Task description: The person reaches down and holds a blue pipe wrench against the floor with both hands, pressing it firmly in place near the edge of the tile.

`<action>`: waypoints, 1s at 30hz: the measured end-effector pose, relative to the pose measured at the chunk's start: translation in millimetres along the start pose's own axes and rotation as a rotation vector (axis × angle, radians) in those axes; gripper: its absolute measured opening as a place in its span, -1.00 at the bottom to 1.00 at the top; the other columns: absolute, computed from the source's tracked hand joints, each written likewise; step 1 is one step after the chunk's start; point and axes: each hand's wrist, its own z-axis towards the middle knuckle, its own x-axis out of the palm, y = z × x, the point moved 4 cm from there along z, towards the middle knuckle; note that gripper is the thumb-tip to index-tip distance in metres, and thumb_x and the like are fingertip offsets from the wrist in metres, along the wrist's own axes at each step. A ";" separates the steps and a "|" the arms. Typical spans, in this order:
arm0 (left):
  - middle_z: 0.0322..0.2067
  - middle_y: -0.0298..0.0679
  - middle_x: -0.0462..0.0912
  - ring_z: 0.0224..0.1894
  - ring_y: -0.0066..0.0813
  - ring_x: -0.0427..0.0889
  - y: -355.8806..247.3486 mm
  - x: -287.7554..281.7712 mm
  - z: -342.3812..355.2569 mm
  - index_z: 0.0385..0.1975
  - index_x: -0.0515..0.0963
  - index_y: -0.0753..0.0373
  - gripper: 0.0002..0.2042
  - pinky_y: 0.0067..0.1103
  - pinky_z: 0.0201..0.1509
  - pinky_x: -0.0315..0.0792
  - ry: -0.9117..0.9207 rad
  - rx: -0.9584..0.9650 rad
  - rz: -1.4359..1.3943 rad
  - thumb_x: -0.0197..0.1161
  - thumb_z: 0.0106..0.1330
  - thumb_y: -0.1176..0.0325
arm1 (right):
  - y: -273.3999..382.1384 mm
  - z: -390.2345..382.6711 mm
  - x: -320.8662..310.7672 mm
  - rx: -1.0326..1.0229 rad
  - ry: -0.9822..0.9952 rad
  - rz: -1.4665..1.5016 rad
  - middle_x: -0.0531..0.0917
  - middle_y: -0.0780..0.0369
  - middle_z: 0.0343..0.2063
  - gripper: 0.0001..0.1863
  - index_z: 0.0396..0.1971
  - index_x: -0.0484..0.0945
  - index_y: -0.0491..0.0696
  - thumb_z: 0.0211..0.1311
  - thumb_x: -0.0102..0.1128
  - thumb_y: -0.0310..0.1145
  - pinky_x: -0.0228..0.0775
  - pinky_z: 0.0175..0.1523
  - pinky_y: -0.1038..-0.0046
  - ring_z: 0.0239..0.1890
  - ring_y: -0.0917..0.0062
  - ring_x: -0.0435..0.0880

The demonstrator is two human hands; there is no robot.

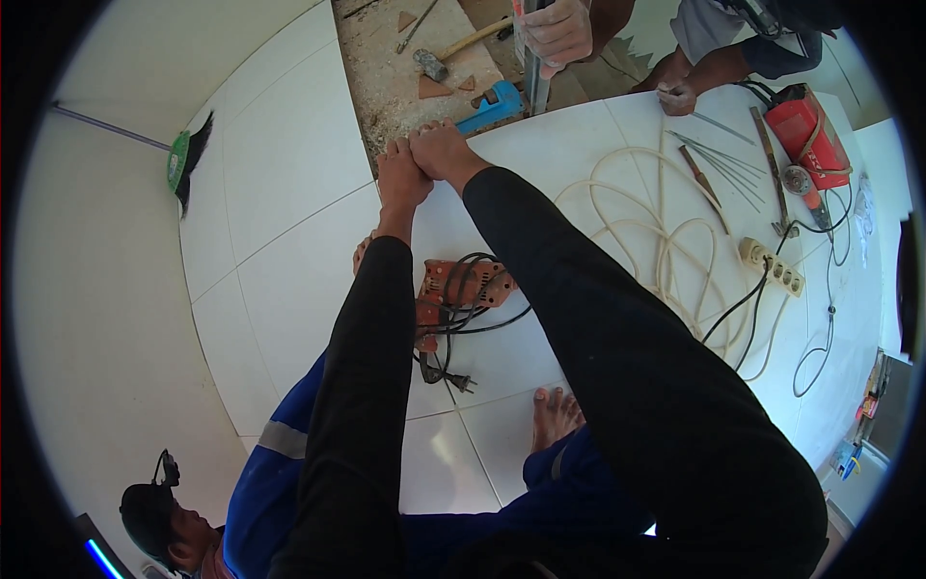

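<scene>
So, both hands are side by side and practically touching, left hand (403,179) and right hand (447,152), fingers curled, at the edge of the white tile floor (299,261). The blue tool (503,102) is just past the right hand, its head right by a metal post (536,85). Can't really tell if either one's clamped on its handle. A co-worker's hand (559,37) is on the post. Hammer (431,66) lies on the rough patch beyond, and an orange drill (468,285) sits beneath the forearms.
</scene>
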 end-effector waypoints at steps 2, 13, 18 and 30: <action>-0.02 -0.13 0.54 0.12 -0.09 0.48 1.3 0.5 0.1 0.20 0.44 0.22 -0.38 -0.25 0.11 0.39 0.000 0.004 0.002 0.39 0.08 0.26 | 1.2 0.3 -0.4 -0.005 -0.011 0.001 0.64 0.20 0.15 -0.63 0.10 0.60 0.02 0.46 -0.08 -0.23 0.17 0.37 0.13 0.27 0.37 0.52; -0.03 -0.15 0.55 0.16 -0.15 0.45 0.9 0.7 1.3 0.02 0.51 0.25 -0.53 -0.26 0.16 0.33 -0.032 -0.014 -0.043 0.39 0.08 0.30 | 0.4 1.8 -0.8 -0.005 -0.005 -0.010 0.66 0.21 0.12 -0.64 0.08 0.61 0.02 0.45 -0.07 -0.23 0.19 0.34 0.14 0.25 0.38 0.54; -0.03 -0.15 0.55 0.16 -0.15 0.45 -1.9 -0.8 -1.1 0.04 0.51 0.25 -0.53 -0.27 0.17 0.33 -0.036 -0.016 -0.030 0.37 0.10 0.30 | -0.3 -0.6 -0.7 -0.015 -0.018 0.018 0.65 0.14 0.10 -0.66 0.07 0.57 -0.03 0.41 0.00 -0.25 0.24 0.33 0.10 0.23 0.31 0.56; -0.01 -0.15 0.54 0.15 -0.15 0.45 -2.4 -2.6 -0.2 0.06 0.50 0.25 -0.51 -0.26 0.17 0.33 -0.015 -0.013 -0.012 0.38 0.09 0.29 | -0.1 -1.3 -5.4 0.002 0.038 0.019 0.60 0.18 0.19 -0.63 0.14 0.56 0.02 0.45 -0.04 -0.22 0.14 0.40 0.12 0.30 0.35 0.49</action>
